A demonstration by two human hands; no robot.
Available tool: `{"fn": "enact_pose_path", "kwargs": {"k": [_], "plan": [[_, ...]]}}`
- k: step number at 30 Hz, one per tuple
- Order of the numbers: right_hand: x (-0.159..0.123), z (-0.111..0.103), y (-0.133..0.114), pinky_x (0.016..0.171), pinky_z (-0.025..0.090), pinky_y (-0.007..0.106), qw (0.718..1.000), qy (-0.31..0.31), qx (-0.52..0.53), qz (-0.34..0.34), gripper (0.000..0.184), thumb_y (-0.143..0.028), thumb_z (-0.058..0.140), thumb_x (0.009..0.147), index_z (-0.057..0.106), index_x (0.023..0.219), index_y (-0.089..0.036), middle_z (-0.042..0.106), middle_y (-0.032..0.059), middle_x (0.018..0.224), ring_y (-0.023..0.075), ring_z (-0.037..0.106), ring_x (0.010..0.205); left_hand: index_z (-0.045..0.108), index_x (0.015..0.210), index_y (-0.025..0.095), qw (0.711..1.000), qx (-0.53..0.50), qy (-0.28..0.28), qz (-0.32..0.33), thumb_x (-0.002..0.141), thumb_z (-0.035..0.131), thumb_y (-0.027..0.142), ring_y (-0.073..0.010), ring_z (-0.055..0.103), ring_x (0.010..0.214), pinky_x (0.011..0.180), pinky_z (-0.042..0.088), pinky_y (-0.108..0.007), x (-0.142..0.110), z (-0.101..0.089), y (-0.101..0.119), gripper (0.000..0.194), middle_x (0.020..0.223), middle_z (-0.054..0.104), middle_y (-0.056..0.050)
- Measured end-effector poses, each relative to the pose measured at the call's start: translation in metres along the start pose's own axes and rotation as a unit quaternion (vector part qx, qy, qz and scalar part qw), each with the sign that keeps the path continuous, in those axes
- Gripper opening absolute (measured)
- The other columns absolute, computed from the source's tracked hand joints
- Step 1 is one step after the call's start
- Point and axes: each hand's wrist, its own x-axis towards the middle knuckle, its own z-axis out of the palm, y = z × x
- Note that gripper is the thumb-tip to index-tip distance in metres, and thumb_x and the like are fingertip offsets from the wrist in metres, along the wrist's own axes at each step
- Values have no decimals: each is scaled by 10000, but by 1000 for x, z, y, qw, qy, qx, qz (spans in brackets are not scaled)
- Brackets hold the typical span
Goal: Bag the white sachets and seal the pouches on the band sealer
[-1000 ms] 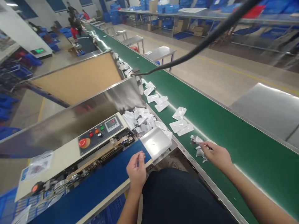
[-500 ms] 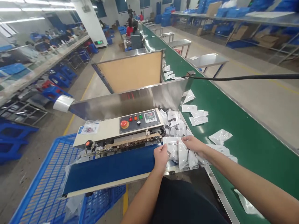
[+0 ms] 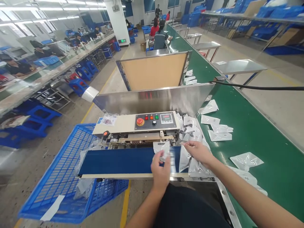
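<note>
At the band sealer (image 3: 118, 122), a small white pouch (image 3: 160, 147) stands with its top edge along the sealing slot. The curled fingers of my left hand (image 3: 161, 171) are at its lower part, over the blue conveyor belt (image 3: 118, 161). My right hand (image 3: 198, 152) pinches the top corner of another white pouch (image 3: 184, 160), which hangs over the right end of the blue belt. More white pouches lie beneath my right hand, partly covered by it. A heap of white pouches (image 3: 190, 126) rests beside the sealer's right end.
To the right runs a green conveyor belt (image 3: 268, 142) with scattered white pouches (image 3: 247, 160). A blue crate (image 3: 57, 171) stands on the floor under the sealer's left end. Behind the sealer rises a metal panel (image 3: 152, 101). A black cable (image 3: 261, 87) crosses the green belt. People sit farther off.
My right hand has come from the green belt to the sealer with pouches. My left hand has brought one pouch to the slot, apart from the others. The view has swung left.
</note>
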Motion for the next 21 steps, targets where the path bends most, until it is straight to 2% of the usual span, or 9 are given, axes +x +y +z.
{"fn": "enact_pose_path", "kwargs": {"k": [2,4,7,9,11,13,16,19,21], "plan": [[-12,6,-5,617,507,285,998,-19,51,8,443,-670,756,852,766,796,-231,716,14,722,186,606,645,847,1126,194,993,-24,-119,6,906,792,531,-290,711,953,877,544,-367,-11,12,7,406,1065,795,-150],[-20,5,-8,622,506,294,994,-24,102,20,511,-719,753,848,808,929,-217,693,18,687,186,594,630,835,988,176,985,-47,-166,-9,992,667,590,-240,654,802,792,513,-327,-11,26,12,447,873,754,-104],[-25,-7,-4,640,486,294,993,-37,109,25,610,-730,804,809,819,1078,-184,622,-5,607,174,566,611,707,754,178,989,-50,-135,-32,1033,535,677,-169,476,639,630,390,-272,-1,38,11,597,660,583,-21],[-25,-16,3,642,470,290,995,-55,80,4,547,-688,862,763,819,959,-179,643,4,644,156,545,608,639,698,183,989,-45,-138,-24,1025,536,679,-152,419,627,605,347,-262,4,41,7,604,636,524,2],[-23,-23,12,622,452,286,997,-40,61,-6,475,-649,879,744,786,803,-187,663,14,670,145,530,597,593,658,187,989,-33,-145,-18,1020,558,631,-143,395,623,595,325,-257,7,47,0,574,621,486,13],[-15,-29,20,605,446,286,997,-5,67,25,446,-620,882,729,748,718,-195,652,15,636,148,533,581,519,591,199,990,-20,-130,-47,984,621,568,-129,350,602,568,285,-255,10,58,-9,548,577,401,33],[5,-32,26,582,458,296,989,18,99,109,419,-540,937,649,698,645,-197,652,30,607,160,548,567,433,517,218,988,-29,-77,-134,885,725,514,-117,309,568,531,246,-252,17,78,-21,556,525,289,55],[28,-27,20,574,465,296,986,3,97,135,383,-466,956,628,681,624,-199,671,45,623,164,560,587,508,517,213,984,-46,-55,-165,857,741,530,-138,419,572,532,313,-248,30,85,-29,521,506,368,47],[38,-19,12,574,463,292,990,-7,69,124,354,-470,931,677,708,641,-197,696,55,655,166,569,605,607,562,195,983,-53,-44,-169,863,743,560,-178,543,627,571,407,-260,37,75,-31,491,541,504,17]]}}
